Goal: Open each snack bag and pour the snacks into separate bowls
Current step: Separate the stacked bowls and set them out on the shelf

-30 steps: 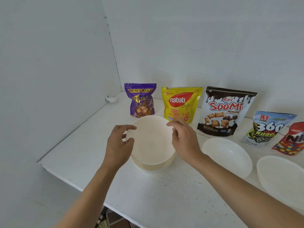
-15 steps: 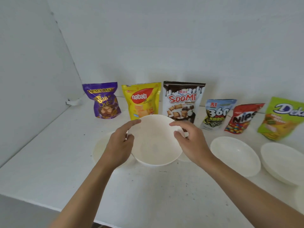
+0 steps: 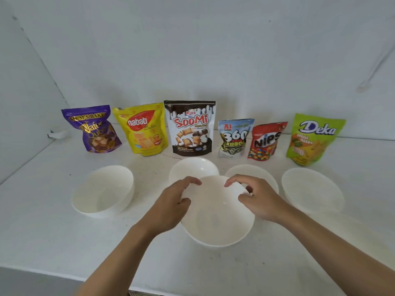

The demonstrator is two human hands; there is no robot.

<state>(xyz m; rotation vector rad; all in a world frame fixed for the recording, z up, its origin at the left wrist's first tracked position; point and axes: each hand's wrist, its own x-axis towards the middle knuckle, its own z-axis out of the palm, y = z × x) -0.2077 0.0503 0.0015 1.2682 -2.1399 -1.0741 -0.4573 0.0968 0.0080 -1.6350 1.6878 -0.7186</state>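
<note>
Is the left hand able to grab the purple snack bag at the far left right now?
Probably not yet: the left hand grips the round white bowl with the right hand. Once freed, the way to the purple snack bag looks open, past a second white bowl.

The held bowl (image 3: 218, 218) covers the near rim of the bowl behind it (image 3: 193, 167); the right hand (image 3: 259, 199) hides the near left part of another bowl (image 3: 256, 171). Both forearms (image 3: 119, 259) run off the bottom edge. Small print on the Soomi bag (image 3: 190, 129) is too fine to read. Whether the held bowl rests on the counter (image 3: 42, 221) cannot be told.
</note>
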